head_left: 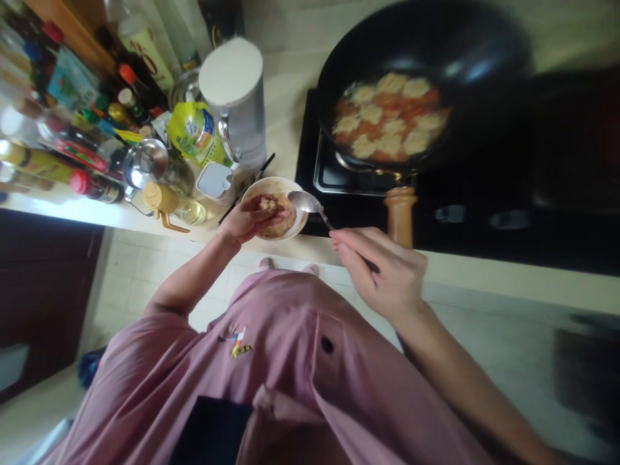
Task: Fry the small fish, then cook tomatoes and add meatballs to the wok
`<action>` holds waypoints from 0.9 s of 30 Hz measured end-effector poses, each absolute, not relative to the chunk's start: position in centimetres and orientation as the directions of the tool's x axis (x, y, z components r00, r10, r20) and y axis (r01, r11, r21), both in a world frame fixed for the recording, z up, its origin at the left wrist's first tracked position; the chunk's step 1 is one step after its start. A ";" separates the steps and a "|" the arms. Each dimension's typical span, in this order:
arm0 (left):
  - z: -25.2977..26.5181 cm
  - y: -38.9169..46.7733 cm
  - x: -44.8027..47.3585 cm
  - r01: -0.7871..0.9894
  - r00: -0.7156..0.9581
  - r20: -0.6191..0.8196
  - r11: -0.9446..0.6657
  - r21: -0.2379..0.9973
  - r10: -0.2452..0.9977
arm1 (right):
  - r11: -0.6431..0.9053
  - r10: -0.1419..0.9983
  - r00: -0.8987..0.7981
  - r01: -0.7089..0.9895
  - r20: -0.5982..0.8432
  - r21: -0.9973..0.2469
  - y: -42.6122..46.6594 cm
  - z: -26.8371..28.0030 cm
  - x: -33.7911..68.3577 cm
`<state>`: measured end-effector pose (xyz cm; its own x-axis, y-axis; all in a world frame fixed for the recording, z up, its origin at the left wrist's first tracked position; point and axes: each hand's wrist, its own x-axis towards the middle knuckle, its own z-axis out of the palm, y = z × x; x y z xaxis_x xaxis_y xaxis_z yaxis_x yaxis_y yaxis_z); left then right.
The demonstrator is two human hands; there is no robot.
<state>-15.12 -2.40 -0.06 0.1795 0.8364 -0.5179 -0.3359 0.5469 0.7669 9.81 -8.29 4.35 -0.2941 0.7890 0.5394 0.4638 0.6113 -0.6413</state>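
Over a white bowl (301, 227) of pale, minced-looking mixture (277, 229), my left hand (247, 218) is curled around a lump of that mixture (268, 204). My right hand (385, 268) grips a metal spoon (306, 202) by its handle, the spoon's head at the bowl's right rim beside my left fingers. Just beyond, a black wok (465, 71) sits on the stove with several pale lumps (393, 123) lying in reddish sauce. Its wooden handle (401, 213) points toward me, close to my right hand.
Left of the bowl stand a white lidded container (216, 182), an oil bottle with a yellow top (167, 203), a yellow-green pouch (196, 132) and a clear pitcher (242, 110). Several sauce bottles (97, 184) crowd the counter's left end. A black glass stove (460, 219) spans the right.
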 end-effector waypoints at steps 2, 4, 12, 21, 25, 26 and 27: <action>-0.1 -2.4 -15.4 -0.255 0.154 -0.507 0.530 0.809 0.848 | 0.623 0.780 -0.291 0.453 0.555 -0.638 -8.3 4.4 9.8; -0.1 -2.2 -15.8 -0.146 0.110 -0.460 0.472 0.870 0.881 | 0.653 0.754 -0.297 0.426 0.585 -0.626 -8.2 4.4 9.8; 1.2 -0.5 -16.9 0.805 0.223 -0.127 -0.109 0.583 0.967 | 0.671 0.734 -0.237 0.397 0.636 -0.626 -8.1 5.1 11.2; 9.4 2.9 -12.8 0.756 0.535 0.065 -0.511 0.409 0.843 | 0.569 0.740 -0.099 0.618 0.665 -0.542 -10.5 6.8 17.7; 11.9 7.6 -7.4 0.672 0.652 0.153 -0.659 0.337 0.743 | 0.498 0.722 -0.015 0.706 0.692 -0.504 -11.5 7.2 20.3; 11.8 9.0 -6.0 0.660 0.674 0.148 -0.681 0.317 0.723 | 0.474 0.730 0.007 0.716 0.683 -0.513 -11.9 7.3 20.9; 11.5 10.4 -4.7 0.654 0.688 0.139 -0.692 0.305 0.712 | 0.449 0.738 0.026 0.728 0.674 -0.519 -12.2 7.3 21.5</action>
<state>-4.68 10.37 11.54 0.6883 0.7121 0.1387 0.6543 -0.6919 0.3054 21.48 -12.24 7.27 0.0259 0.7378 0.6745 0.7277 0.4487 -0.5187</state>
